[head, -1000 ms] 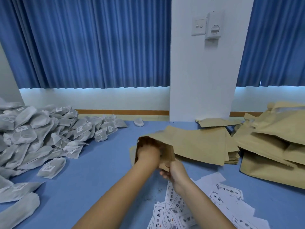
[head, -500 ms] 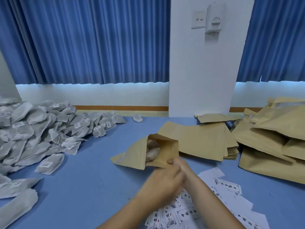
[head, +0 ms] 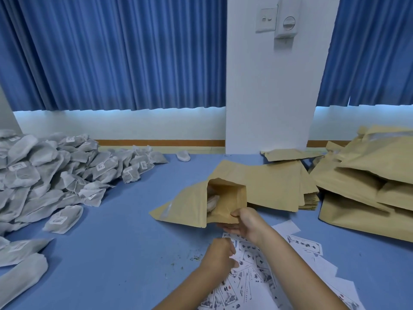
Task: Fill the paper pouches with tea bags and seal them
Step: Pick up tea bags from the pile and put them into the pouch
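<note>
On the blue table [head: 116, 253] in front of me, an open kraft paper pouch [head: 183, 209] lies on its side with its mouth turned toward me, and a few pale tea bags [head: 212, 201] show inside it. My right hand [head: 245, 223] pinches the lower lip of that mouth, thumb on top and fingers underneath, so the opening gapes. My left hand [head: 220, 256] is nearer to me and apart from the pouch, over a scatter of printed labels [head: 254, 278]; its fingers are curled with the thumb close to them, and I cannot tell whether they pinch a label or nothing. Off to my left sits a heap of loose tea bags [head: 55, 175], grey with white tags. Just behind the open pouch lies a flat stack of empty pouches [head: 274, 186], and to the right of it a pile of bulging pouches [head: 368, 191]. Blue curtains [head: 111, 52] and a white pillar [head: 268, 97] stand behind the table
</note>
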